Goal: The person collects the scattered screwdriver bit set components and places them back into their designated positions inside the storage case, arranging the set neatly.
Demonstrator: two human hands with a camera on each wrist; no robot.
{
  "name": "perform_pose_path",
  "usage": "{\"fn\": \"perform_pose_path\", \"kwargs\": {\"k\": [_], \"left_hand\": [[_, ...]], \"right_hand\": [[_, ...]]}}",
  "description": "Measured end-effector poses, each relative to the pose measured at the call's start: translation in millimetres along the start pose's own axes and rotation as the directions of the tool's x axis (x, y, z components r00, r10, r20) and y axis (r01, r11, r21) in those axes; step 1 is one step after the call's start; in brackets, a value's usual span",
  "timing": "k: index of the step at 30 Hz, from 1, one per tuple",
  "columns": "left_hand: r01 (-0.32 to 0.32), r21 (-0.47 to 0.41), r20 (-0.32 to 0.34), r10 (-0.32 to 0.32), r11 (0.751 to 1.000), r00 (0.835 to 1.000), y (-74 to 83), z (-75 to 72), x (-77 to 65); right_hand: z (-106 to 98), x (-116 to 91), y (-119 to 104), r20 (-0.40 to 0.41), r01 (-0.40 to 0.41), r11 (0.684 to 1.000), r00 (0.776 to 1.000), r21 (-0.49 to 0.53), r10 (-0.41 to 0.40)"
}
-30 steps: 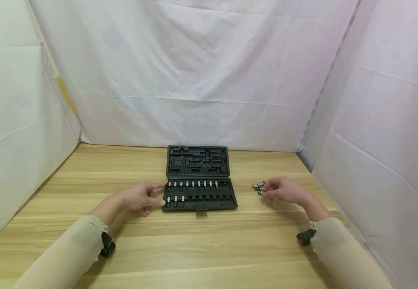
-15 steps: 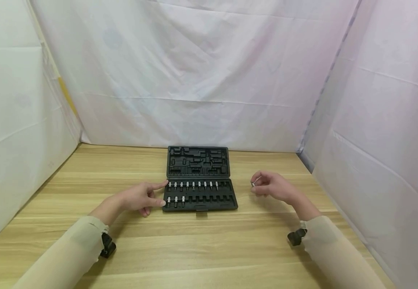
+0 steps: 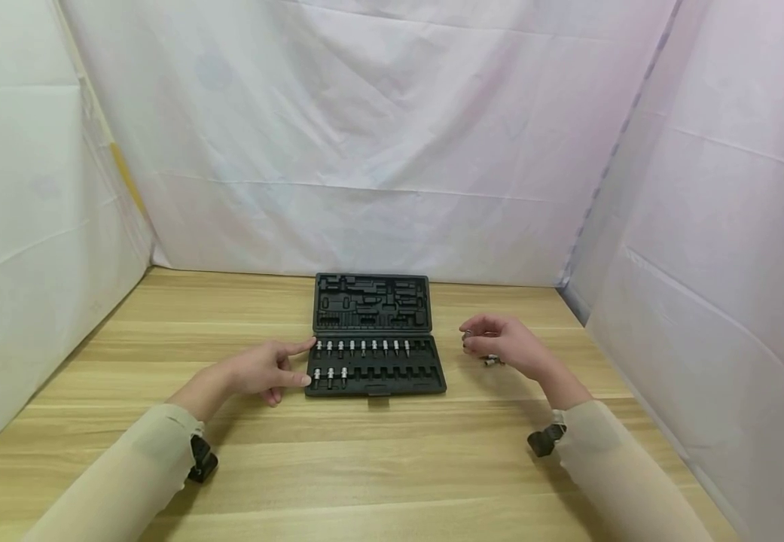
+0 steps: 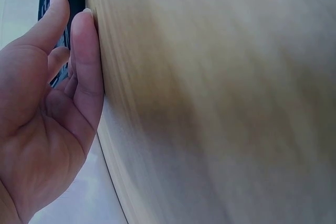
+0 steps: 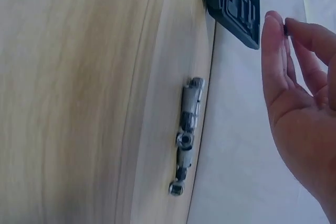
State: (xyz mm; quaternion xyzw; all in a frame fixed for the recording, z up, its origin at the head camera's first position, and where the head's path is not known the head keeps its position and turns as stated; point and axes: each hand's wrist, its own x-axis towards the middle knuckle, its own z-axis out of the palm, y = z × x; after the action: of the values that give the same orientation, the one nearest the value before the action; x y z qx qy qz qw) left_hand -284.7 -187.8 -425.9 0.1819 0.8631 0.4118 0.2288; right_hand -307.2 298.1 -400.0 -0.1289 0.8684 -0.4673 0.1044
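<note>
A black plastic case [image 3: 373, 361] lies open on the wooden table, with a full row of silver socket bits [image 3: 363, 346] at the back and several [image 3: 330, 377] at the left of the front row. My left hand [image 3: 259, 370] rests at the case's left edge, forefinger and thumb extended against it. To the right of the case my right hand [image 3: 512, 348], raised above the table, pinches a small socket bit [image 3: 467, 338] between thumb and fingers. More loose socket bits [image 5: 186, 121] lie on the table beneath it, partly hidden by that hand in the head view.
The case's lid [image 3: 373, 302] leans up behind the tray, its moulded recesses facing me. White cloth walls [image 3: 364, 135] enclose the table [image 3: 364, 467] at the back and both sides.
My right hand has lifted from the loose bits with one socket bit and moved left and slightly up toward the case. The left hand stays at the case's edge.
</note>
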Motion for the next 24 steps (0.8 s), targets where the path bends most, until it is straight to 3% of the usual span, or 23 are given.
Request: {"fn": "perform_pose_path", "kwargs": {"k": [14, 24], "left_hand": [[-0.003, -0.004, 0.001, 0.003, 1.000, 1.000, -1.5, -0.7, 1.1], [-0.004, 0.005, 0.003, 0.004, 1.000, 1.000, -1.1, -1.1, 1.7]], "right_hand": [[24, 24, -9, -0.023, 0.030, 0.999, 0.999, 0.015, -0.030], [46, 47, -18, -0.025, 0.022, 0.990, 0.999, -0.141, -0.025]]}}
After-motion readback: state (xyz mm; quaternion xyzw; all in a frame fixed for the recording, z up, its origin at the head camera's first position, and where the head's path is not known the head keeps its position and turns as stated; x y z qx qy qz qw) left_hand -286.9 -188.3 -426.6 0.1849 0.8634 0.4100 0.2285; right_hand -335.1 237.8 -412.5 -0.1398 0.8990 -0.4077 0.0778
